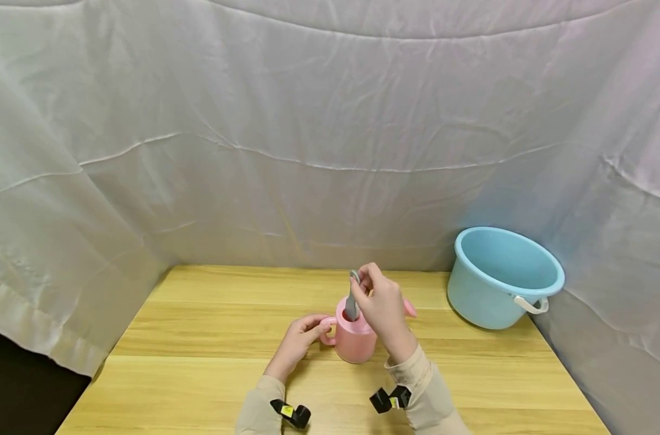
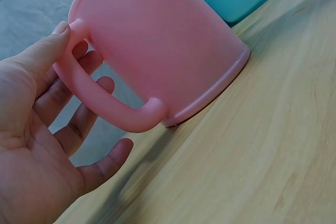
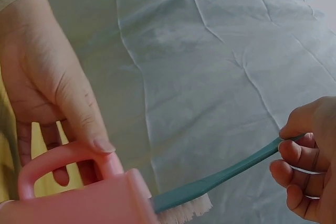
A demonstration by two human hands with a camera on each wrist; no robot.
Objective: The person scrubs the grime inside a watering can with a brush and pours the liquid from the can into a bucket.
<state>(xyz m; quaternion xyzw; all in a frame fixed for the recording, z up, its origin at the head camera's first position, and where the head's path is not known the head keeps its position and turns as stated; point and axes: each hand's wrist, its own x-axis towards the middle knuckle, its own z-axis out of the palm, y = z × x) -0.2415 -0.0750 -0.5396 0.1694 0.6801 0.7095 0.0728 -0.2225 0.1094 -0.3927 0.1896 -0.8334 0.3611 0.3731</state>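
Observation:
A pink watering can stands upright on the wooden table, its spout towards the right. With thumb and fingertips, my left hand pinches the upper part of the can's handle; the little finger hangs loose below. My right hand grips the far end of a grey-green brush between thumb and fingers. The brush slants down into the can's top opening. White bristles show at the rim in the right wrist view, while the rest of its head is hidden inside the can.
A light blue bucket with a white handle stands at the table's back right corner. Grey cloth hangs behind the table and along both sides. Each sleeve carries a small black wrist camera.

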